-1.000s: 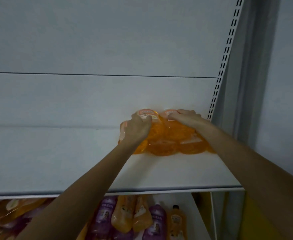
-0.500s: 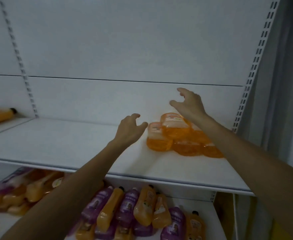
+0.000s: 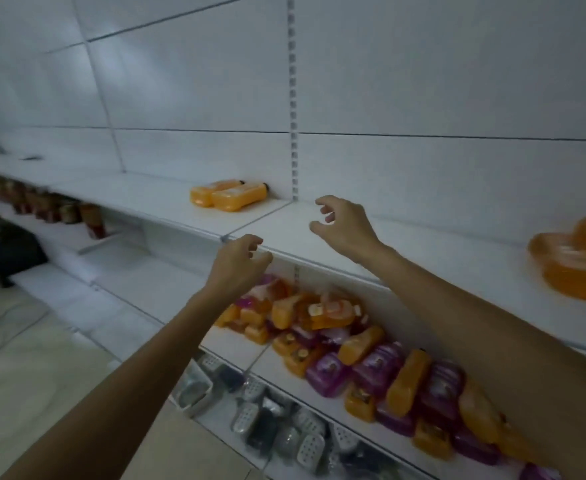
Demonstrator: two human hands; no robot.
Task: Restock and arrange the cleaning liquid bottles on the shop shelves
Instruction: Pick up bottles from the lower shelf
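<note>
Up on the top shelf (image 3: pixel 167 202), two orange cleaning liquid bottles (image 3: pixel 229 196) lie on their sides near the back panel (image 3: pixel 423 168). A blurred cluster of orange bottles (image 3: pixel 575 263) sits at the same shelf's far right. Below, a heap of orange and purple bottles (image 3: pixel 371 358) crowds the lower shelf (image 3: pixel 139 289). Both hands are empty, fingers loosely curled, held apart: the left hand (image 3: pixel 236 265) by the top shelf's front edge, the right hand (image 3: pixel 343 225) above its surface. What may be grey soap dishes (image 3: pixel 284 427) sit lower still
</note>
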